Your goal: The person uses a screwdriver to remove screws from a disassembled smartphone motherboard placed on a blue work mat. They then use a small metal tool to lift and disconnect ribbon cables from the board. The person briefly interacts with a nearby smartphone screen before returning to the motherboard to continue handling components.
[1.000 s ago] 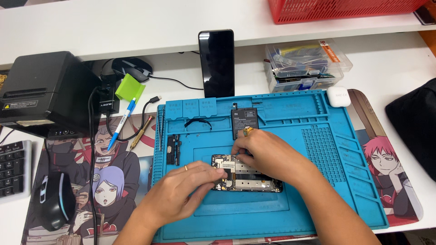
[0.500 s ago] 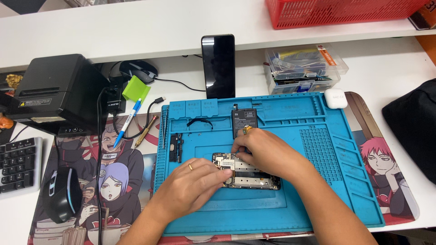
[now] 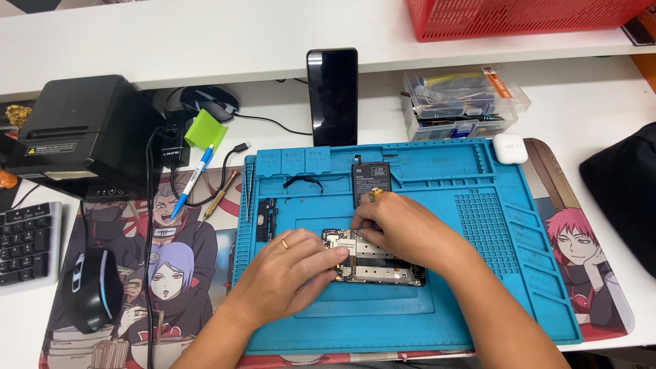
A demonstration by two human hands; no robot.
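An opened phone body [image 3: 383, 263] with its circuit boards showing lies in the middle of a blue repair mat [image 3: 478, 273]. My left hand [image 3: 287, 277], with a ring on one finger, rests on the phone's left end, fingertips pressing on the board. My right hand [image 3: 403, 229] covers the phone's upper part, fingers curled down onto it near the top left corner. A dark phone battery [image 3: 371, 176] lies on the mat just beyond my right hand. A small black part [image 3: 266, 220] lies on the mat to the left of the phone.
A black phone [image 3: 332, 96] leans upright behind the mat. A clear parts box [image 3: 461, 102], white earbud case [image 3: 510, 147], red basket [image 3: 519, 17], black printer [image 3: 75, 133], mouse [image 3: 92, 290], keyboard [image 3: 24, 242], blue pen [image 3: 193, 179] and a dark bag [image 3: 625, 198] surround the mat.
Both hands stay on the opened phone. The fingers have shifted slightly on the board; the view has moved a little.
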